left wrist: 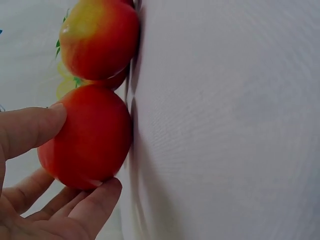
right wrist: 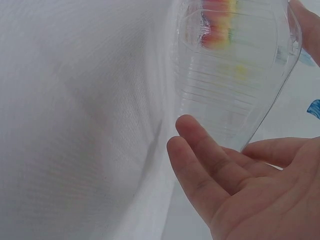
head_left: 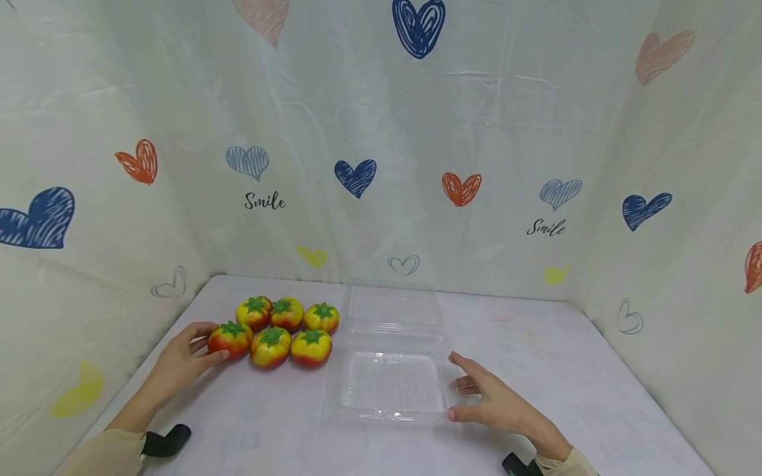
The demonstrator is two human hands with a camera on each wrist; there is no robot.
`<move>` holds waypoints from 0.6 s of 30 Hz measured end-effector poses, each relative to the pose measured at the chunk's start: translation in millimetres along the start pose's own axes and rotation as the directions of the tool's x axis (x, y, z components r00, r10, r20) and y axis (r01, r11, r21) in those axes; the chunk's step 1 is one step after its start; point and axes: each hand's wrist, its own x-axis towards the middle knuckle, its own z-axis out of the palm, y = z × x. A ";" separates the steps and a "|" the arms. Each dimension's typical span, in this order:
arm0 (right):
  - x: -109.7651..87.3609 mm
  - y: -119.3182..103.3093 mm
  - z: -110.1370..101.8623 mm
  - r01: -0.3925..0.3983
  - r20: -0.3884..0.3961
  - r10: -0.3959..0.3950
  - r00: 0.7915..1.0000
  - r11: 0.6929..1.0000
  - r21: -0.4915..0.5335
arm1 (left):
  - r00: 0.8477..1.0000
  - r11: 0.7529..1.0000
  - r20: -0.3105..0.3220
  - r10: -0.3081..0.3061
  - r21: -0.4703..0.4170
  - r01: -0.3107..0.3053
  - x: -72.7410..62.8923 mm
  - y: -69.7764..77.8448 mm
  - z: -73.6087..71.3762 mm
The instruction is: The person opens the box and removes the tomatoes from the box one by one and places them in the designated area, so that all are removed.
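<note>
Several red-and-yellow tomatoes with green leafy tops sit in two rows on the left of the table. My left hand (head_left: 181, 360) grips the front-left tomato (head_left: 230, 338), thumb on one side and fingers on the other. That tomato (left wrist: 90, 137) looks mostly red in the left wrist view, close against its neighbour (left wrist: 100, 37). A clear plastic clamshell box (head_left: 389, 413) lies with its lid (head_left: 393, 311) folded back, right of the tomatoes. Beside the box's right wall is my right hand (head_left: 488, 400), fingers spread and loosely extended. In the right wrist view its fingertips (right wrist: 186, 125) are near the box wall (right wrist: 225, 95).
A white cloth covers the table (head_left: 524, 370). Behind and to both sides hangs a pale curtain (head_left: 494, 119) printed with hearts and the word Smile. Dark straps (head_left: 168, 441) sit at both wrists, by the beige sleeves (head_left: 107, 453).
</note>
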 end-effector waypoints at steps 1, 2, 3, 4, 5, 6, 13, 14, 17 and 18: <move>0.2 -0.5 -0.2 -0.002 -0.001 0.002 1.000 1.000 0.001 | 1.000 1.000 0.005 -0.005 0.000 0.005 0.5 -0.2 0.2; 0.2 -0.8 -0.4 -0.005 -0.002 0.005 1.000 1.000 0.001 | 1.000 1.000 0.010 -0.011 0.002 0.011 0.8 -0.4 0.1; 0.2 -1.1 -0.6 -0.006 -0.001 0.006 1.000 1.000 0.001 | 1.000 1.000 0.013 -0.019 0.004 0.019 1.1 -0.2 -0.1; 0.1 -1.3 -0.8 -0.005 -0.002 0.005 1.000 1.000 -0.001 | 1.000 1.000 0.015 -0.026 0.007 0.025 1.3 0.0 -0.5; -0.2 -1.3 -0.9 -0.005 0.001 0.005 1.000 1.000 -0.002 | 0.999 0.999 0.018 -0.034 0.012 0.034 1.3 0.2 -1.0; -0.6 -1.2 -0.8 -0.003 0.002 0.003 1.000 1.000 -0.004 | 0.999 0.999 0.021 -0.042 0.016 0.042 1.2 0.6 -1.6; -2.4 1.3 0.6 0.002 0.005 -0.002 1.000 1.000 -0.001 | 0.996 0.996 0.047 -0.082 0.046 0.079 0.7 1.9 -4.1; -2.3 1.2 0.7 0.002 0.002 -0.002 1.000 1.000 -0.006 | 0.995 0.996 0.050 -0.082 0.048 0.079 0.9 2.0 -4.4; -1.8 0.3 0.4 -0.004 -0.004 0.004 1.000 1.000 -0.020 | 0.994 0.995 0.059 -0.089 0.048 0.086 1.7 2.6 -5.3; -1.6 -0.2 0.1 -0.006 -0.005 0.006 1.000 1.000 -0.027 | 0.994 0.995 0.063 -0.092 0.049 0.089 2.0 2.9 -5.6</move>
